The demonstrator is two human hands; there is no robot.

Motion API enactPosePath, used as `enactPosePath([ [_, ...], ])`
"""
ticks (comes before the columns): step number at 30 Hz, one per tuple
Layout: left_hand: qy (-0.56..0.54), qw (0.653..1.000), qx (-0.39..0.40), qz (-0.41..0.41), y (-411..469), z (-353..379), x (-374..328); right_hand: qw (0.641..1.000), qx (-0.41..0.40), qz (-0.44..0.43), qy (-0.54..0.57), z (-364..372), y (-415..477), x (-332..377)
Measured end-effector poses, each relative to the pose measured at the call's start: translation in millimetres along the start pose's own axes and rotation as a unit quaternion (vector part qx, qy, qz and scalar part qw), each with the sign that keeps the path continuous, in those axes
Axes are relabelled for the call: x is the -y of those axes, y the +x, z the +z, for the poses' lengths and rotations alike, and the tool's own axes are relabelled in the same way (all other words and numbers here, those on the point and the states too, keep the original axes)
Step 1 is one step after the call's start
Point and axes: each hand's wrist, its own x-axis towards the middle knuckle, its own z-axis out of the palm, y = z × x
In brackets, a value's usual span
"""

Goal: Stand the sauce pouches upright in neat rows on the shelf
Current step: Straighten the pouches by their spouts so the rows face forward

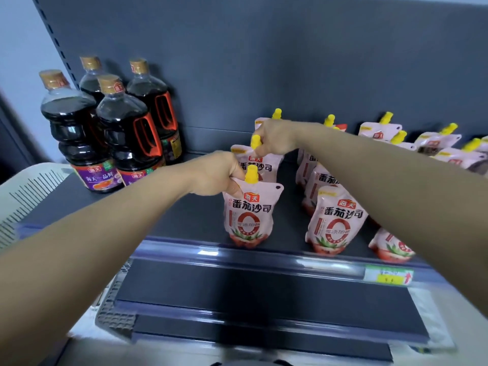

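Pink tomato sauce pouches with yellow caps stand on the dark shelf (195, 215). My left hand (215, 174) pinches the top left corner of the front pouch (249, 217), which stands upright at the shelf's front edge. Directly behind it, my right hand (274, 138) grips the top of the second pouch (260, 166) by its yellow cap. A third pouch (264, 121) stands behind that one. To the right, another row has a front pouch (335, 223) upright, and my right forearm partly hides the ones behind it.
Several dark soy sauce bottles (121, 133) stand at the shelf's left. More pouches (446, 149) lie tilted at the back right. One pouch (392, 247) sits at the front right under my forearm. A price strip (264, 253) runs along the front edge, a pale crate (23, 191) at the left.
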Motion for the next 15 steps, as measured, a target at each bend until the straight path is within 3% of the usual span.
enactPosePath([
  [7,-0.012,0.999,0.014,0.027,3.5,-1.9,4.6,0.999,0.034,0.002,-0.018,-8.0,-12.7,4.1],
  [12,-0.118,0.989,0.081,0.04,-6.7,-18.1,9.5,0.997,0.047,0.028,-0.049,-26.3,-24.6,0.8],
  [15,-0.154,0.987,0.001,0.037,-4.9,-40.2,19.3,0.997,-0.01,0.071,-0.01,-39.6,-26.8,-8.2],
])
